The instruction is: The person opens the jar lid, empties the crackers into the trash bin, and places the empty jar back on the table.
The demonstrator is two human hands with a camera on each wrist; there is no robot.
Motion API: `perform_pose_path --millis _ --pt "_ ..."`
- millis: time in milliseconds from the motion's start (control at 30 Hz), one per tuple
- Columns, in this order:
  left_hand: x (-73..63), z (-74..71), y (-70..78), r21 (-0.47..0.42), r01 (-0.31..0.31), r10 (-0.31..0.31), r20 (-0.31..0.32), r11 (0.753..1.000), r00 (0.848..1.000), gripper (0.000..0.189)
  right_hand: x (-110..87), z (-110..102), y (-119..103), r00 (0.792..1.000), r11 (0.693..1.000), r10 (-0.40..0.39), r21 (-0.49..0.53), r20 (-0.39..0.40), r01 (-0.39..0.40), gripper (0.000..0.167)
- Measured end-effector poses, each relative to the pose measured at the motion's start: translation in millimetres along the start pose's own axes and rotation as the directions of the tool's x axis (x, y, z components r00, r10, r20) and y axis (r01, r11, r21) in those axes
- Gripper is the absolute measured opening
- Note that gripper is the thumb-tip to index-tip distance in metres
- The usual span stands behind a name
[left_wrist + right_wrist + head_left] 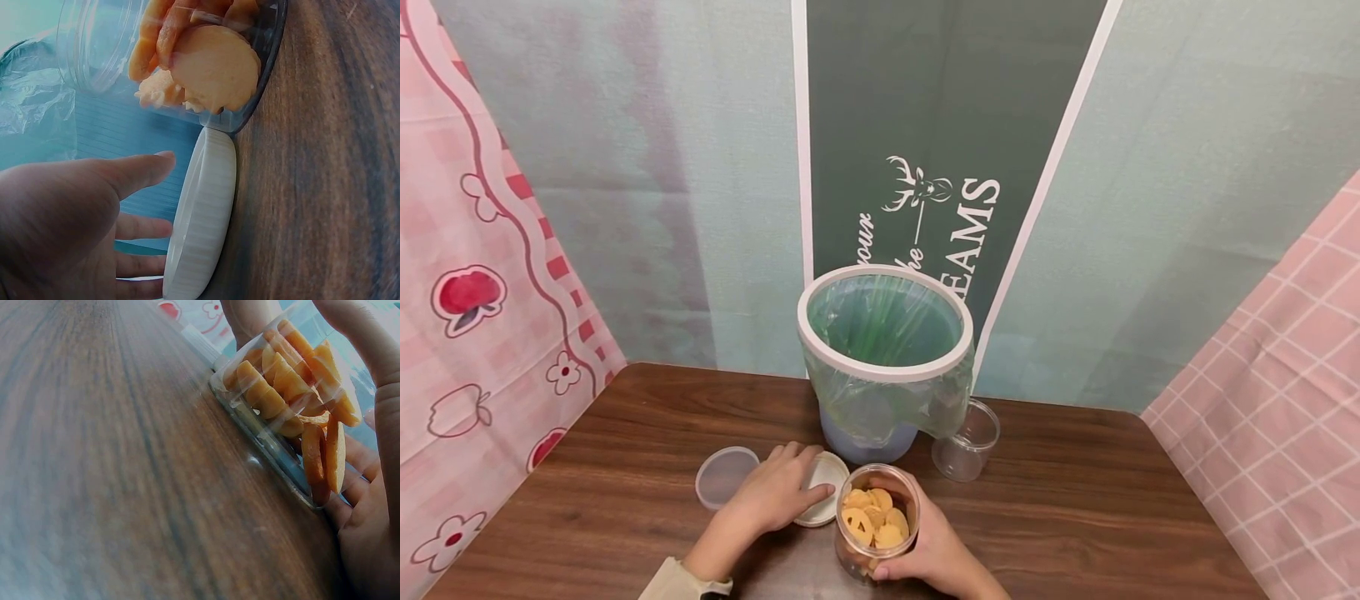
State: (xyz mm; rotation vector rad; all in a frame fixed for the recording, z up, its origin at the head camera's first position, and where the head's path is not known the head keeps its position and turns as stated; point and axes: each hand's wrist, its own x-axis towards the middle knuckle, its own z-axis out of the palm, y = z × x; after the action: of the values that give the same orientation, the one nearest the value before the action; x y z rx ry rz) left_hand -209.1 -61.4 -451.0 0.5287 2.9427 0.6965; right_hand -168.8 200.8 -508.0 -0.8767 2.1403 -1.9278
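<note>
My right hand is wrapped round a clear plastic jar of round yellow cookies, its mouth uncovered. The jar stands on the table, with the fingers behind its far side in the right wrist view. My left hand hovers over a white ribbed lid that lies beside the jar. In the left wrist view its thumb is stretched out above the lid and the fingertips reach the rim; whether they press on it I cannot tell. One cookie shows large through the jar wall.
Behind the hands stands a blue bin with a white rim and a green bag liner. An open clear container is right of it. A translucent round lid lies to the left on the wooden table. Curtains surround the table.
</note>
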Motion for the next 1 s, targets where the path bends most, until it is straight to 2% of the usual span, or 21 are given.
perform_pose_path --millis 300,633,1000 --pt "0.6 1.2 -1.0 0.003 0.003 -0.003 -0.003 1.0 1.0 0.061 0.6 -0.6 -0.7 1.0 0.999 0.003 -0.04 -0.003 -0.003 0.104" --pt "0.0 0.7 -1.2 -0.002 0.002 -0.002 -0.002 1.0 1.0 0.061 0.2 0.4 -1.7 1.0 1.0 0.003 0.002 0.003 -0.003 0.104" --pt "-0.4 -1.1 0.0 -0.014 0.01 -0.01 0.009 1.0 1.0 0.061 0.5 0.1 -0.4 1.0 1.0 -0.014 -0.016 0.001 0.014 0.104"
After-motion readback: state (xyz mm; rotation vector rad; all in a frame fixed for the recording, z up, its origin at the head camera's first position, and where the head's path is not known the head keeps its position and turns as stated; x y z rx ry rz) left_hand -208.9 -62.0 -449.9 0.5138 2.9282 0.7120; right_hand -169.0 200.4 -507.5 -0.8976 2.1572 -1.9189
